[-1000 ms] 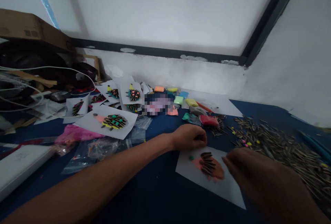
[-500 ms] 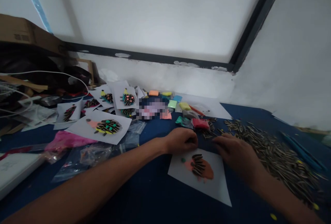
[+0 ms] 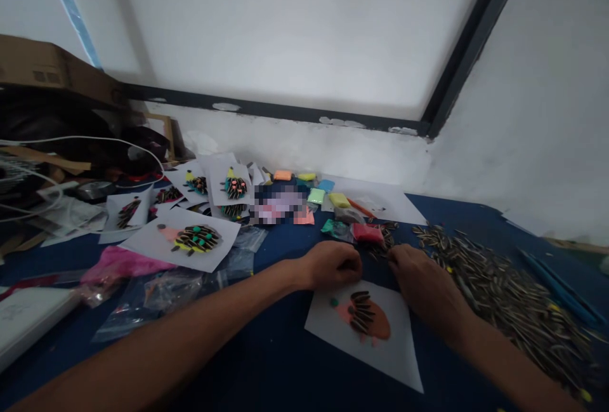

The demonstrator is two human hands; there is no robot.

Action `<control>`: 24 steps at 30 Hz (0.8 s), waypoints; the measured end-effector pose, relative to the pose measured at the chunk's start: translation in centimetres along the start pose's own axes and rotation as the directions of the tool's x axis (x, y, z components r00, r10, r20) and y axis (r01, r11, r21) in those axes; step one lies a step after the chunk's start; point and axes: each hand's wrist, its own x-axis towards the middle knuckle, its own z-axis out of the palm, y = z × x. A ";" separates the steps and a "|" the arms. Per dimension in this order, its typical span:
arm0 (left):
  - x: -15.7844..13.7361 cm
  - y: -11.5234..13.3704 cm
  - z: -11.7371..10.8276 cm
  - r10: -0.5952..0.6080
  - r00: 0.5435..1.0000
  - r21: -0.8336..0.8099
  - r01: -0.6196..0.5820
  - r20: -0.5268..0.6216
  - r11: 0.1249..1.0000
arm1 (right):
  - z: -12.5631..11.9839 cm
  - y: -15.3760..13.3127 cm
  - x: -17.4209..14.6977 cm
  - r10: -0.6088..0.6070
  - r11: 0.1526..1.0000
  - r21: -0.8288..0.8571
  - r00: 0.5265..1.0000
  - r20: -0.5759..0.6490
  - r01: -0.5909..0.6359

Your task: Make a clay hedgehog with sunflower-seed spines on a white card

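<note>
A white sheet bears an orange and pink clay hedgehog with a green nose and several striped sunflower seeds stuck in its back. At the sheet's top left corner rests my left hand, its fingers curled closed; whatever may be inside them is hidden. Beyond the sheet's upper right corner, my right hand has its fingers pressed together beside a few loose seeds. I cannot make out what is in them. A large pile of sunflower seeds spreads to the right of this hand.
Packets of coloured clay, among them a red one, lie beyond my hands. Finished hedgehog pictures and clear plastic bags cover the left. A blue tool or pouch lies at the right, and a cardboard box stands far left.
My right hand has shifted slightly left, closer to the loose seeds and the red packet. My left hand stays by the sheet. The view has moved a little.
</note>
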 end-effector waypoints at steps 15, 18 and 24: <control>-0.2 -0.6 0.4 0.019 0.999 -0.067 -0.021 -0.029 0.998 | -2.1 -1.9 -3.5 -0.043 0.799 0.598 0.983 0.177 -0.073; -0.2 -0.5 0.4 0.020 0.999 -0.066 -0.022 -0.028 0.998 | -2.2 -2.3 -3.5 0.010 0.800 0.587 0.980 0.198 -0.127; -0.2 -0.6 0.4 0.025 0.999 -0.060 -0.026 -0.027 0.998 | -2.5 -3.0 -3.6 0.043 0.801 0.585 0.987 0.152 -0.125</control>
